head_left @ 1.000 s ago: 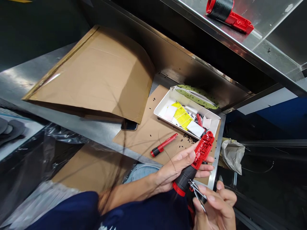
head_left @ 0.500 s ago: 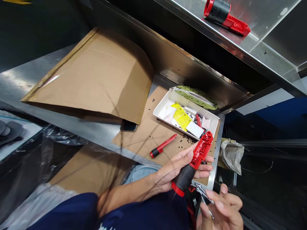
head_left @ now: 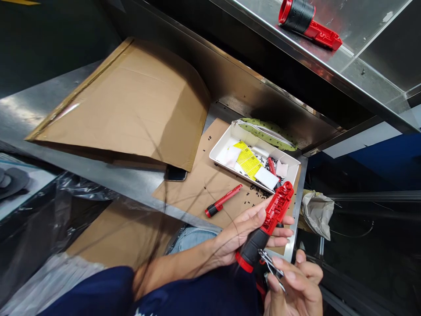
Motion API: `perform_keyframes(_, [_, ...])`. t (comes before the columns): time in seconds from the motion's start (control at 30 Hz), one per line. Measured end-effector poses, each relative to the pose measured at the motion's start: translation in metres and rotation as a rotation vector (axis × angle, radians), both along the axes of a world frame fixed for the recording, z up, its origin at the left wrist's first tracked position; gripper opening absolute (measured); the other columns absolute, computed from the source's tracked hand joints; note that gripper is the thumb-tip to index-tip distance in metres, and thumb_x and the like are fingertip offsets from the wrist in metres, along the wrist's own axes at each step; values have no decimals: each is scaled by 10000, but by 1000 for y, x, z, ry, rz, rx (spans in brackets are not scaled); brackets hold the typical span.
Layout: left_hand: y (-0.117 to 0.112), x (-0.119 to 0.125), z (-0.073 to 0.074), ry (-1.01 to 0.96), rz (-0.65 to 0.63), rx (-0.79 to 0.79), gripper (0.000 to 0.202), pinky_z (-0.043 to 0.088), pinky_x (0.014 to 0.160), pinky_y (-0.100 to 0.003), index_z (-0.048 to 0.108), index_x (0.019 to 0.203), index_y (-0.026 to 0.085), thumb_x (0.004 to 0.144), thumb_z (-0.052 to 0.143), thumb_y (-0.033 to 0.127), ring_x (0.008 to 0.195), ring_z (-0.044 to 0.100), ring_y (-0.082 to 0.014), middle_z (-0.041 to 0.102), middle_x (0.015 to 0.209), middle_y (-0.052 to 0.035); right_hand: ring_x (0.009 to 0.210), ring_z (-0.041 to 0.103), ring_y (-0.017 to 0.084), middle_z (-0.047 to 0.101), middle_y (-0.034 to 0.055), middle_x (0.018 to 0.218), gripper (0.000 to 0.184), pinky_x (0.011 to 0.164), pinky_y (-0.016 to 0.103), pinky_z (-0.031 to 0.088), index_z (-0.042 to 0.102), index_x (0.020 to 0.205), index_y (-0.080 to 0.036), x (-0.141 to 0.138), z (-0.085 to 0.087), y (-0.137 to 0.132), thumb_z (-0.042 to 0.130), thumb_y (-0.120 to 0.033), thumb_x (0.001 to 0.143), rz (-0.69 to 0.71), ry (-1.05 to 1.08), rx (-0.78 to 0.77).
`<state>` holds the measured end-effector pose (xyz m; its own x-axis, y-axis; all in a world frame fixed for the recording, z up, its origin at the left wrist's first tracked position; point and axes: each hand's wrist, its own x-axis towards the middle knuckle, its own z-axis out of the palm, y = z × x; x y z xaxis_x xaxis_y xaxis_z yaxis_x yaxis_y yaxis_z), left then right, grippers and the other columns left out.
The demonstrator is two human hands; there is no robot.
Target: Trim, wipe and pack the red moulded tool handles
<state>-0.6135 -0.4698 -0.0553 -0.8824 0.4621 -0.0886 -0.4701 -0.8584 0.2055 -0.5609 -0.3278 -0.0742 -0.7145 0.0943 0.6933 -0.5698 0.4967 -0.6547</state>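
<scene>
My left hand (head_left: 238, 235) is closed around a red-and-black plastic tool housing (head_left: 255, 245). Its open red end points up and right, and the wide black collar with a red rim is toward me. Between the thumb and fingers of my right hand (head_left: 296, 281) are silver nail clippers (head_left: 272, 265). Their jaws lie at the right side of the black collar; whether they touch it I cannot tell. On the cardboard sheet (head_left: 192, 193) beyond my left arm rests a slimmer red-and-black part (head_left: 224, 201).
A white box lid (head_left: 221, 151) holds yellow labels, white pads and small black bits. Behind it leans a green pouch (head_left: 263, 131). A large cardboard box (head_left: 131, 105) stands left, a phone (head_left: 176, 173) partly under it. Another red-and-black housing (head_left: 305, 24) lies on the upper shelf.
My right hand has moved left and slightly up, bringing the nail clippers to the edge of the black collar. My left hand and the housing have hardly moved.
</scene>
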Motion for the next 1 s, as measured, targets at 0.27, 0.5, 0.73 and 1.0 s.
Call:
perform_keyframes(0.27, [1,-1,1,-26,-2,-23,463,589,881,-283,654,1317,221,901,698,419,973,736,-178,731,1171,-124,697,432,179,685,-26,695,192,971,408,437,574,873,-258,-3,3,2,760,-301,852,-29,50,-117])
perform_keyframes(0.5, [1,0,-1,-60,-11,-22,485,587,889,-283,669,1297,261,861,731,463,989,729,-184,737,1158,-99,761,518,203,725,2,772,208,971,471,470,594,887,-262,0,-4,1,777,-335,823,1,-44,-22])
perform_keyframes(0.73, [0,0,1,-146,-18,9,583,589,817,-236,680,1272,222,765,826,471,885,736,-156,753,1093,-71,714,489,180,685,-12,713,190,957,454,458,578,830,-260,-3,-1,-1,763,-304,835,-24,20,-114])
perform_keyframes(1.0, [-13,-16,-8,-312,190,-113,335,457,1103,-292,733,1010,97,777,844,310,1051,721,-206,781,899,-79,815,656,225,686,80,921,363,743,357,506,669,1168,-174,-41,-20,33,703,-379,871,-129,-426,105])
